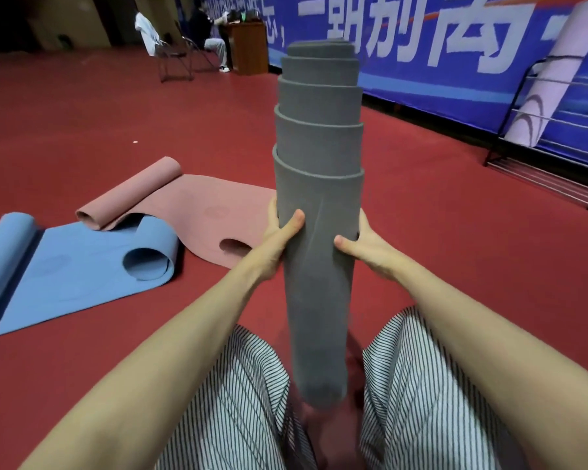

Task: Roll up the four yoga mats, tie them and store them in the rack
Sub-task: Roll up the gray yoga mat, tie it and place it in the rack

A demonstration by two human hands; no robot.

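Head view. Nearest: knees in striped trousers [238,401], person kneeling or sitting on the red floor [82,130], both bare forearms reaching forward. Between the knees stands the grey mat [316,300], rolled, upright, bottom end down by the floor. The roll is telescoped: inner layers stick out of the top in steps, so the ends are uneven.

Left hand [279,239] grips the roll's left side, thumb across the front, fingers [273,212] curled round the back. Right hand [367,249] grips the right side the same way, most of its fingers hidden behind the mat. No tie or strap visible on the roll.

Left, on the floor: pink mat [190,212] and blue mat [65,266], both mostly flat with curled ends, blue overlapping the pink's edge. Far right: wire rack [557,184] against the blue banner [455,72], a pale rolled mat [537,106] leaning in it. In the background a person sits by a wooden desk [248,45].

Progress, judged: one mat looks stored. Grey is rolled but needs evening out, tying and racking. Pink and blue are not yet rolled. Roughly a quarter done.
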